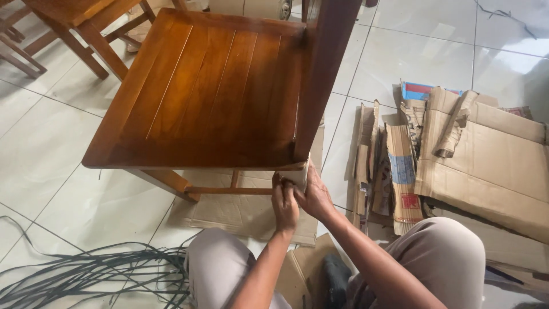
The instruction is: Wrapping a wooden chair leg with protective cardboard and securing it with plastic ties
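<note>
A glossy brown wooden chair [206,91] stands in front of me on a flat cardboard sheet [246,214], its slatted seat facing up. My left hand [284,206] and my right hand [314,194] are pressed together at the chair's near right corner, just under the seat where the back post meets the leg. Both hands grip a pale wrapped piece [297,174] there. What lies under the fingers is hidden.
A pile of torn cardboard pieces [474,160] lies on the tiled floor at the right. A bundle of dark thin strands [97,274] spreads at the lower left. Other wooden chair legs [68,40] stand at the top left. My knees fill the bottom edge.
</note>
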